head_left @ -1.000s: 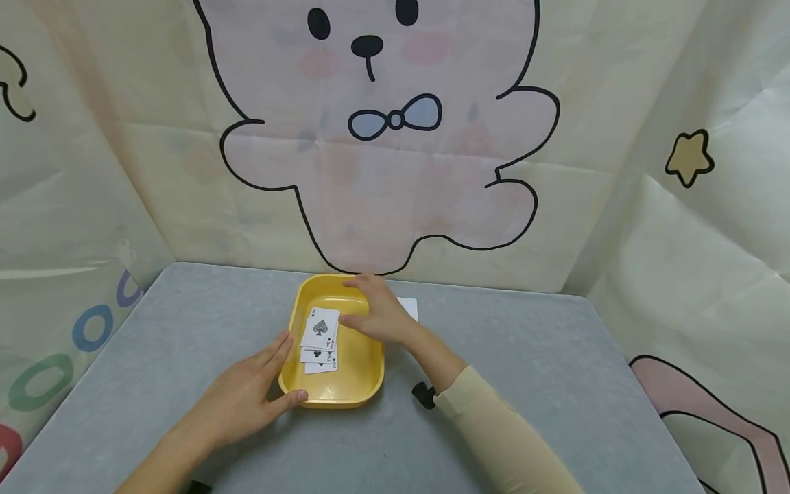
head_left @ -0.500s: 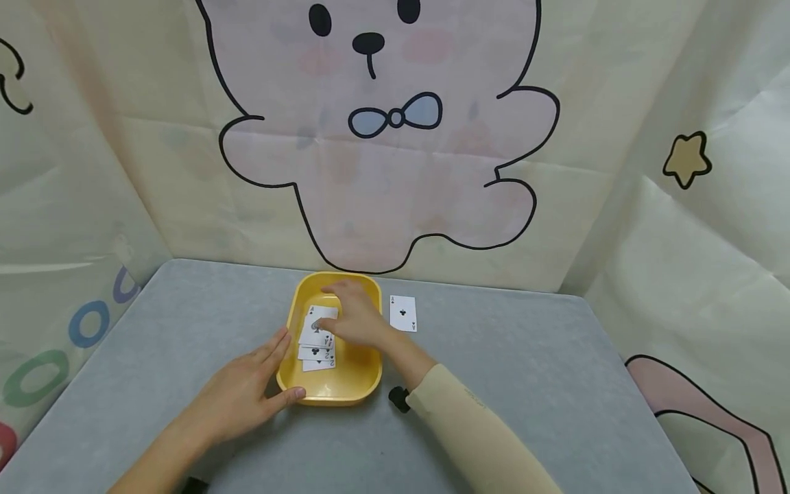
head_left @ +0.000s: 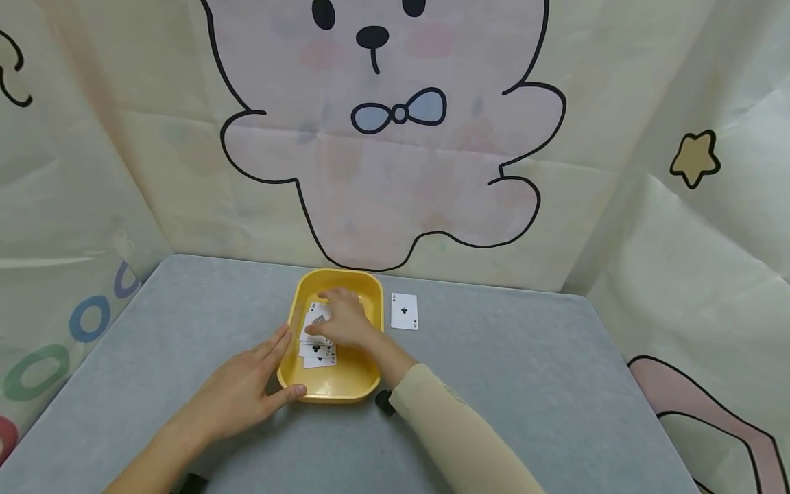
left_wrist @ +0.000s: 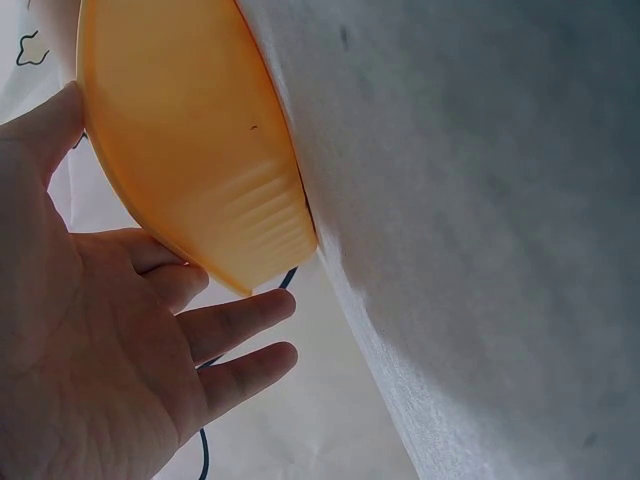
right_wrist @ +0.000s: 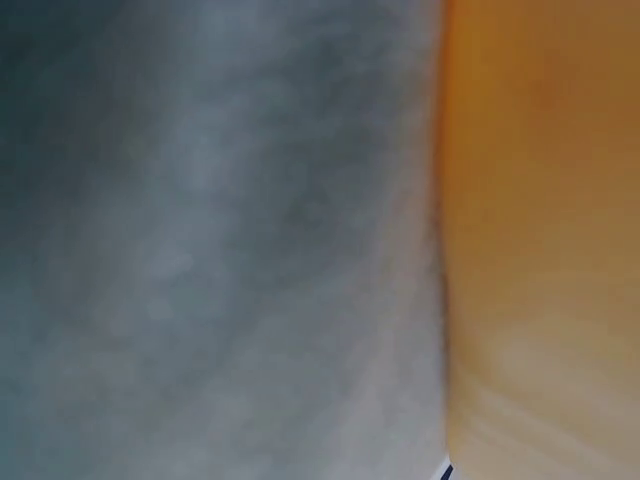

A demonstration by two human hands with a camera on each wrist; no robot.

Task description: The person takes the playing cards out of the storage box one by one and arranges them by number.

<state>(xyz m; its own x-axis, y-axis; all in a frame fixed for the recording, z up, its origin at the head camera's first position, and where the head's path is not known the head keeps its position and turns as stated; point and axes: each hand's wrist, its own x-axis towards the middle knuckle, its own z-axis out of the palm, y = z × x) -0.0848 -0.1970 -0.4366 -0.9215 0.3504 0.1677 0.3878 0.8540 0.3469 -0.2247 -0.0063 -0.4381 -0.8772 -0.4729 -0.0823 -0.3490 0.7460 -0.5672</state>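
Note:
Several playing cards overlap in the yellow tray (head_left: pixel 352 377), among them an ace of spades (head_left: pixel 317 314) on top and cards with club and spade marks (head_left: pixel 317 351) below it. My right hand (head_left: pixel 347 321) reaches over the ace of spades, thumb and forefinger spread apart and partly covering it. Whether the fingertips touch the card is hard to see. Along the tray's left and near rim rests my left hand (head_left: pixel 241 394); the left wrist view shows its fingers (left_wrist: pixel 240 325) loosely extended against the tray's outer side.
A single ace of clubs (head_left: pixel 404 311) lies face up on the grey table (head_left: pixel 506 384), right of the tray. Behind the table hangs a printed cloth (head_left: pixel 432 199) with a cartoon animal. The right wrist view holds only blurred tabletop and the tray's side.
My right hand has moved left and a little down, from the tray's right part to over the ace of spades. The ace of clubs has come into full view. My left hand stays put.

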